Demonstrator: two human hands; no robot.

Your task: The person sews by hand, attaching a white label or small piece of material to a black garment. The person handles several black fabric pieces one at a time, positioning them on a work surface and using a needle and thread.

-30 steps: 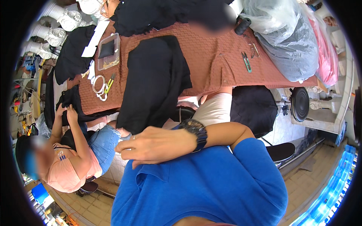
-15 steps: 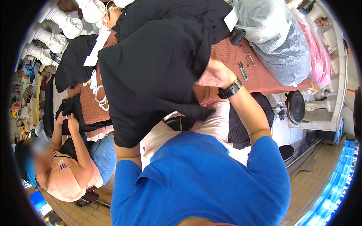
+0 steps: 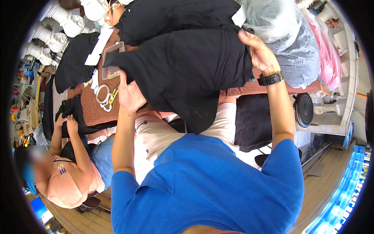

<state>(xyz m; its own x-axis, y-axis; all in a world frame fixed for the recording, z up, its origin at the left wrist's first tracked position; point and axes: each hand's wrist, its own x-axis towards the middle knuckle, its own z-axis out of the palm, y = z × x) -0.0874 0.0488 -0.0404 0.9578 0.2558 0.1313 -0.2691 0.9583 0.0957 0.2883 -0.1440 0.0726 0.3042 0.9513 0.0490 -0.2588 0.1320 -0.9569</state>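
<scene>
Co-worker [image 3: 68, 185]: seated off the left end of the table [image 3: 92, 113], pinching black fabric [image 3: 73, 105] at its near left corner.
Dark bundle [image 3: 76, 58]: heaped at the table's left side.
White strip [image 3: 100, 45]: lying at the table's left part, running away toward the far edge.
White ring [image 3: 97, 94]: on the table's left part, toward the near edge.
Yellow snips [image 3: 113, 96]: on the table, just beside the ring.
Clear box [image 3: 104, 73]: on the table beyond the ring, partly covered by the cloth [image 3: 183, 70].
Left hand [image 3: 131, 95]: over the table's near edge, closed on the cloth's left end, thumb up, the other fingers mostly hidden.
Cloth: black, lifted and spread between both hands over the middle of the table, one corner hanging past the near edge.
Black pile [image 3: 175, 17]: along the table's far side.
Right hand [image 3: 261, 54]: above the table's right part, gripping the cloth's right end, thumb in front, fingers largely hidden; a watch [image 3: 270, 79] circles the wrist.
Clear bag [image 3: 296, 50]: bulging, on the table's right end.
Black disc [image 3: 304, 110]: below the table's right end.
Pink bag [image 3: 328, 62]: at the table's right end, beyond the clear bag.
</scene>
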